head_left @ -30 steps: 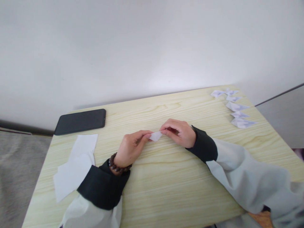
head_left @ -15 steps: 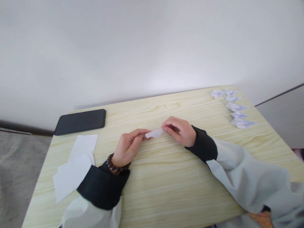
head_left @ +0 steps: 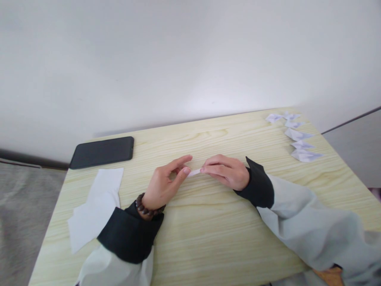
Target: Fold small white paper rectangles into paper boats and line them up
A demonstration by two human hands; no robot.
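Observation:
A narrow folded strip of white paper (head_left: 194,172) spans the gap between my two hands over the middle of the table. My left hand (head_left: 166,180), with a dark bead bracelet at the wrist, has its thumb and lower fingers at the strip's left end, while the index finger is lifted away. The right end is pinched by my right hand (head_left: 226,171), its fingers pressed together. Both ends of the paper are partly hidden by fingers.
A black phone (head_left: 102,153) lies at the table's back left. In front of it are overlapping white paper sheets (head_left: 95,208), beside my left sleeve. Several folded white paper pieces (head_left: 304,155) line the right side. The wooden table (head_left: 205,238) meets a white wall (head_left: 190,59) behind.
The paper has turned and now shows only a thin edge. My left index finger has lifted off it, and my right hand has moved slightly down with its fingers closer together.

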